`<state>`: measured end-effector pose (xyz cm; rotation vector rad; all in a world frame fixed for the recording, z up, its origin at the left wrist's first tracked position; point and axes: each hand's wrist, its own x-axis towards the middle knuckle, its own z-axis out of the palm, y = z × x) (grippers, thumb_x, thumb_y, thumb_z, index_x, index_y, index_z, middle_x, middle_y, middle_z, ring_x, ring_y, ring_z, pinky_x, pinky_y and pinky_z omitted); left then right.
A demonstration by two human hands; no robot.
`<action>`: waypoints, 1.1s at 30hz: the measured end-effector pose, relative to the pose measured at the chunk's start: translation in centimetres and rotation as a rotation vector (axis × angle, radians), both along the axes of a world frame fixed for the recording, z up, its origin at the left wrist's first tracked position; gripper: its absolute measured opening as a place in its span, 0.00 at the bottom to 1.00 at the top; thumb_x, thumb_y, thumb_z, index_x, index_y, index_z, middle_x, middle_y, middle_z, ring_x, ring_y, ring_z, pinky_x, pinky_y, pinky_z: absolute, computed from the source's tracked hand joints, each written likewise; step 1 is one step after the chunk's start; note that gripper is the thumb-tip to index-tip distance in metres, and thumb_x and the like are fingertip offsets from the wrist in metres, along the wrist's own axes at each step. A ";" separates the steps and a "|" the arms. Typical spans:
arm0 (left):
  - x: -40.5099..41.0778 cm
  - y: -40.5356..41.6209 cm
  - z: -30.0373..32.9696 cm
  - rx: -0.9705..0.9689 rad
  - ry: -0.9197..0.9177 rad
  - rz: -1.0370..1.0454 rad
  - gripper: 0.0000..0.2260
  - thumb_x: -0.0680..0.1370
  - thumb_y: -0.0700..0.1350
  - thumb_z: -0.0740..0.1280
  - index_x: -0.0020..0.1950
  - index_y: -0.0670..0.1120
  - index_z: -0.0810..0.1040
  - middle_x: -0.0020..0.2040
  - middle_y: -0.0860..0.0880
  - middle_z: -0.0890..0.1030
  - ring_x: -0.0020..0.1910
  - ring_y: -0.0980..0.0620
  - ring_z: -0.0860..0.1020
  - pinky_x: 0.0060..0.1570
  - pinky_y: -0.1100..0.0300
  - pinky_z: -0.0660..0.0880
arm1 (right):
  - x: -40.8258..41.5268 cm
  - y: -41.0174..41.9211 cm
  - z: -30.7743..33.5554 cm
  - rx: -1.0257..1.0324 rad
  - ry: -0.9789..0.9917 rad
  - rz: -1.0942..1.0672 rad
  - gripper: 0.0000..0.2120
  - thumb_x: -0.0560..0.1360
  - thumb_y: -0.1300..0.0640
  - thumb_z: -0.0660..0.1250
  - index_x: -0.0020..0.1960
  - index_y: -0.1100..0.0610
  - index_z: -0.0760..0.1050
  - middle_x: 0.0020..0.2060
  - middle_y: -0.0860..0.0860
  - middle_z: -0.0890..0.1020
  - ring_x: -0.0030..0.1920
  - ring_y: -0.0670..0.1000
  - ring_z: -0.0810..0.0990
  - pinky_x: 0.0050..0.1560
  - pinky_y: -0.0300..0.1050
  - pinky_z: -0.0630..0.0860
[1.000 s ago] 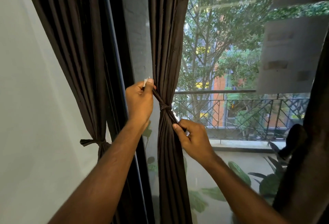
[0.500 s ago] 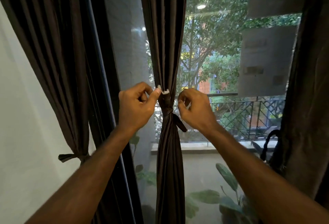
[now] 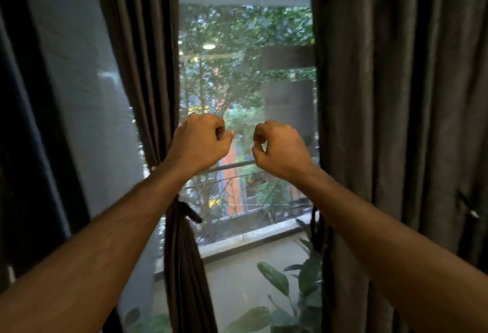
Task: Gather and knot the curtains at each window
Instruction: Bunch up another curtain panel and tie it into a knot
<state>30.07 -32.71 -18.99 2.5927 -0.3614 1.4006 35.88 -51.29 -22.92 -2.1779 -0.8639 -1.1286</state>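
With the left curtain [image 3: 182,266] knotted, the empty, loosely curled left hand [image 3: 200,145] and right hand [image 3: 280,147] should gather the loose right curtain [image 3: 396,121] evenly (pleats stacked) before tying

Through the window glass [image 3: 245,89] I see thick green trees [image 3: 237,42] filling the upper view. Two ceiling lights [image 3: 209,46] show as bright reflections on the pane. A metal balcony railing [image 3: 232,174] runs across in front of me, with an orange wall [image 3: 235,198] behind its bars. Below the railing lies a pale concrete ledge [image 3: 250,237] and a grey balcony floor [image 3: 237,287]. A plant [image 3: 274,279] with broad dark leaves stands low at my right. To my left runs a dark window frame [image 3: 31,174].
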 end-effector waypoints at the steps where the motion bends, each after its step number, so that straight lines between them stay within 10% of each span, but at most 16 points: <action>1: 0.8 -1.0 0.4 -0.010 0.017 -0.020 0.21 0.77 0.53 0.70 0.29 0.49 0.66 0.28 0.52 0.71 0.36 0.43 0.71 0.42 0.52 0.74 | -0.2 -1.5 0.4 -0.003 -0.002 -0.045 0.07 0.69 0.51 0.62 0.42 0.53 0.77 0.41 0.52 0.80 0.41 0.59 0.79 0.41 0.54 0.79; 19: 5.9 -22.2 14.4 -0.181 -0.117 -0.131 0.14 0.78 0.54 0.70 0.37 0.47 0.76 0.33 0.49 0.77 0.37 0.48 0.77 0.40 0.54 0.76 | 2.7 -24.3 14.9 0.139 -0.192 -0.169 0.07 0.74 0.54 0.66 0.38 0.51 0.72 0.37 0.45 0.74 0.36 0.47 0.75 0.37 0.49 0.78; 33: 8.6 -30.7 25.5 -0.227 -0.284 0.279 0.27 0.74 0.70 0.65 0.53 0.47 0.77 0.52 0.44 0.81 0.55 0.40 0.80 0.45 0.52 0.70 | 6.6 -24.5 25.2 0.364 -0.311 -0.238 0.05 0.77 0.54 0.64 0.42 0.51 0.73 0.39 0.46 0.74 0.36 0.47 0.74 0.39 0.44 0.73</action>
